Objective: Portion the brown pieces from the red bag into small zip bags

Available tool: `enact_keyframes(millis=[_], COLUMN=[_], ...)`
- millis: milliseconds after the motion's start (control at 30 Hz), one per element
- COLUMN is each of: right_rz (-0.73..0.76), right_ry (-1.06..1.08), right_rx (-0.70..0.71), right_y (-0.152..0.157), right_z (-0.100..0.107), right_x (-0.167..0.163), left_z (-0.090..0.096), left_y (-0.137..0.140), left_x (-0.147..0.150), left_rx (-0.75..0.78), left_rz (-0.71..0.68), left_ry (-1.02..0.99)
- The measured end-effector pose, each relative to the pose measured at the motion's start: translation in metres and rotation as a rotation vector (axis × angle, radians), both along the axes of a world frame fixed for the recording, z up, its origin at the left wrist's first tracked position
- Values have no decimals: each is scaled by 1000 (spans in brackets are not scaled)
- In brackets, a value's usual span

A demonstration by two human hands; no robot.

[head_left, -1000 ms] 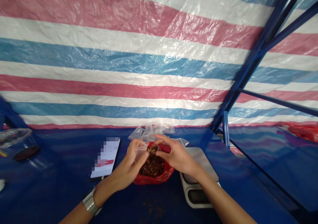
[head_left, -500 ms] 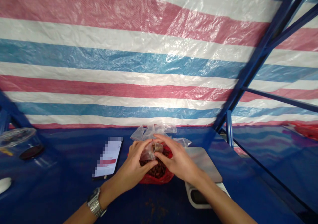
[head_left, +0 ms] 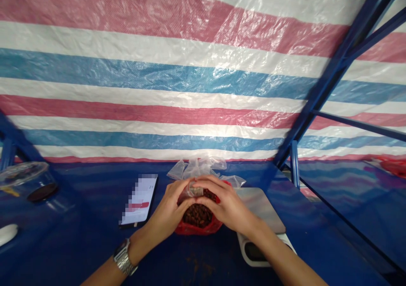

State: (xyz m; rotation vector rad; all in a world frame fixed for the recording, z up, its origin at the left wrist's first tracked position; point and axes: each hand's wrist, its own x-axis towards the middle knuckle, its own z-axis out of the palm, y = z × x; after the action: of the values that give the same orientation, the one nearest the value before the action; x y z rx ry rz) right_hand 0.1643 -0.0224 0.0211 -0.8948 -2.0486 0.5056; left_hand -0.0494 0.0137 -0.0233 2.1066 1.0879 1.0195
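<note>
Above a red plastic bag (head_left: 203,230) filled with small dark brown pieces, perhaps beans or nuts (head_left: 198,216), my two hands meet. My left hand (head_left: 176,199) is closed on one side of a small clear plastic bag (head_left: 194,189). On the other side, my right hand (head_left: 226,201) grips the same bag, with thumb and fingers curved around its mouth. Fingers hide much of the small bag, and I cannot tell what is inside it. More clear plastic bags (head_left: 198,167) lie just behind the hands.
A kitchen scale (head_left: 261,212) stands right of the red bag, partly under my right forearm. A phone (head_left: 139,201) lies to the left. Farther left are a clear plastic tub (head_left: 27,182) and a white object (head_left: 8,234). Blue metal frame bars (head_left: 317,91) rise at right before striped sheeting.
My hands have drawn closer together around the clear bag, covering more of it. The bag's mouth has shifted slightly left. More of the brown pieces show below.
</note>
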Motion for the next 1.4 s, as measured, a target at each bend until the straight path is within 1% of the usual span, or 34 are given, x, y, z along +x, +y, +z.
enact_keyframes(millis=[67, 167, 233, 300, 367, 433, 500, 567, 667, 700, 767, 867, 933, 1033, 1167, 1267, 1400], right_rz=[47, 46, 40, 34, -7, -102, -196, -201, -108, -105, -159, -253, -230, -161, -137, -121, -138], right_ry=[-20, -11, -26, -51, -66, -64, -78, -170, -360, -402, -459, -528, -527, -458, -408, -362, -215], right_rx=[3, 56, 89, 117, 146, 174, 186, 149, 28, -6, -38, -39, -50, -84, -98, -136, -225], right_y=[0, 1, 1, 0, 1, 2, 3, 4, 5, 6, 6, 5, 5, 5, 4, 2, 2], right_z=[2, 2, -1, -5, -7, -6, -3, 1, 2, 1, -3, -9, -12, -15, -18, -18, -19], right_x=[2, 5, 6, 6, 8, 10, 13, 16, 18, 18, 18, 16, 15, 12, 4, -4, -9], left_z=[-2, -5, -6, -7, -6, -4, -1, 1, 5, 6, 7, 7, 9, 13, 15, 11, 9], left_y=[0, -1, -2, -3, -3, -3, -4, -6, -9, -10, -12, -14, -15, -16, -16, -18, -21], left_x=[-1, -2, -1, 2, 4, 6, 6, 5, 5, 5, 6, 9, 11, 13, 16, 18, 20], left_rx=[3, 9, 15, 21, 34, 67, 110, 154, 198, 200, 170, 40, -67, -175, -262, -280, -214], left_rz=[-39, -82, -73, -35, -4, 28, 97, 193, 300, 322, 358, 329, 261, 190, 206, 245, 277], left_ry=[-1, 21, 39, 29, 3, -15, -24, -19, 52, 91, 167, 216, 146, -69, -314, -417, -466])
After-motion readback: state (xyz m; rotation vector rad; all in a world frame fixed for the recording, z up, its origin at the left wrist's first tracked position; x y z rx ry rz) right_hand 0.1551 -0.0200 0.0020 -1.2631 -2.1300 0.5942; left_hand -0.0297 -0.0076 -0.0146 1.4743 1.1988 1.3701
